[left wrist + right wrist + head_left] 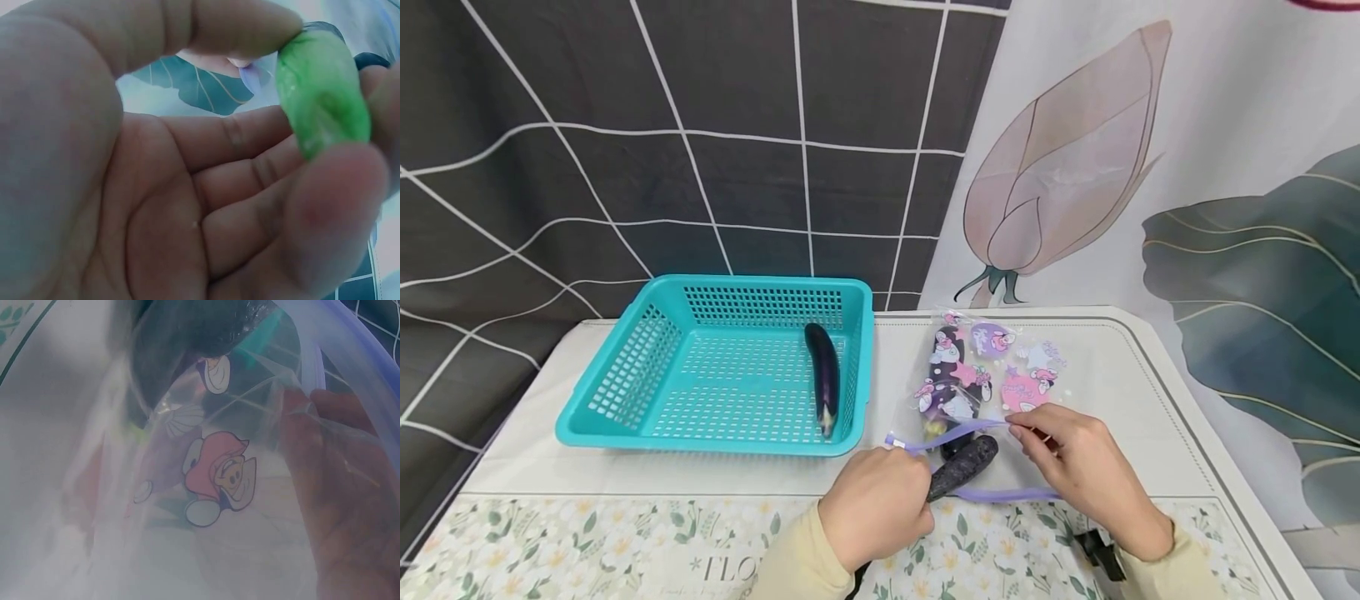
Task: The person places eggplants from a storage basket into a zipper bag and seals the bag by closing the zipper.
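My left hand [880, 500] grips a dark, rough-skinned long vegetable [964, 468]. Its pale green end [322, 94] sits between finger and thumb in the left wrist view. The dark far end lies at the mouth of a clear zip bag [1041, 354] printed with pink and purple cartoon figures. My right hand [1086, 467] pinches the bag's upper purple zip strip [977, 425], holding the mouth apart from the lower strip [1007, 495]. Other dark long vegetables [946, 358] are inside, partly hidden by the prints. A white slider [893, 440] sits at the strip's left end.
Left of the bag stands a turquoise basket [568, 433] with one purple eggplant [824, 379] along its right side. A floral mat [625, 542] covers the front of the white table [1150, 383]. Behind hang a dark grid-patterned cloth [737, 183] and a flower-printed curtain [1075, 150].
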A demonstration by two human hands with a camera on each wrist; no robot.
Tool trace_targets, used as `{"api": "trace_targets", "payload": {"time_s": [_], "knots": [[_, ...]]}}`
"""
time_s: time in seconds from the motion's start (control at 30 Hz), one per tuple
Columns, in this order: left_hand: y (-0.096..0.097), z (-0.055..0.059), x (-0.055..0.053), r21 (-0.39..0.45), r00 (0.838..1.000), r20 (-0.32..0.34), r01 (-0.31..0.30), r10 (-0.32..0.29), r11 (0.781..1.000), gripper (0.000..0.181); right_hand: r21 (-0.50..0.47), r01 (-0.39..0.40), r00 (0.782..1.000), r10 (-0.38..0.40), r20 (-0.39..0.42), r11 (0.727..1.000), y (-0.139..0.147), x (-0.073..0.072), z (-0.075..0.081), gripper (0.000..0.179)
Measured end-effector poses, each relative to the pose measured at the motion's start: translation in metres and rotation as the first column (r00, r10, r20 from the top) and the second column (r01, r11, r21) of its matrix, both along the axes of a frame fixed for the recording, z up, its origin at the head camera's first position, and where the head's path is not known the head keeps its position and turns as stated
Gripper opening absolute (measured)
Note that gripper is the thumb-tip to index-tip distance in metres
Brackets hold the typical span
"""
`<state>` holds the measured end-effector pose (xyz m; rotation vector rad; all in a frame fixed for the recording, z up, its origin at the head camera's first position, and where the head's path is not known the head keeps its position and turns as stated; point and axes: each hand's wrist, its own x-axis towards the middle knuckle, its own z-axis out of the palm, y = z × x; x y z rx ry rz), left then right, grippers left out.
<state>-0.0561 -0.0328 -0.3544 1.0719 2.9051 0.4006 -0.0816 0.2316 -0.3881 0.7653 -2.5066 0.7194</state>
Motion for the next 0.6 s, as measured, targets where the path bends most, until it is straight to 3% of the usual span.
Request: {"api": "trace_targets", "payload": {"time_s": [0.2,0.6], "knots": [[0.0036,-0.0018,0.0003,0.002,1.0,-0.006,0.001,-0.001,1.0,0.034,0.002,0.001,1.0,-0.001,-0.004,1.0,-0.0001,-0.0001,-0.0002,0.022],[0.0092,-0.0037,0.0011,0.025,0.999,0.041,-0.011,0.01,1.0,0.032,0.004,0.008,1.0,-0.008,0.0,1.0,-0.0004,-0.0001,0.0001,0.023]]}}
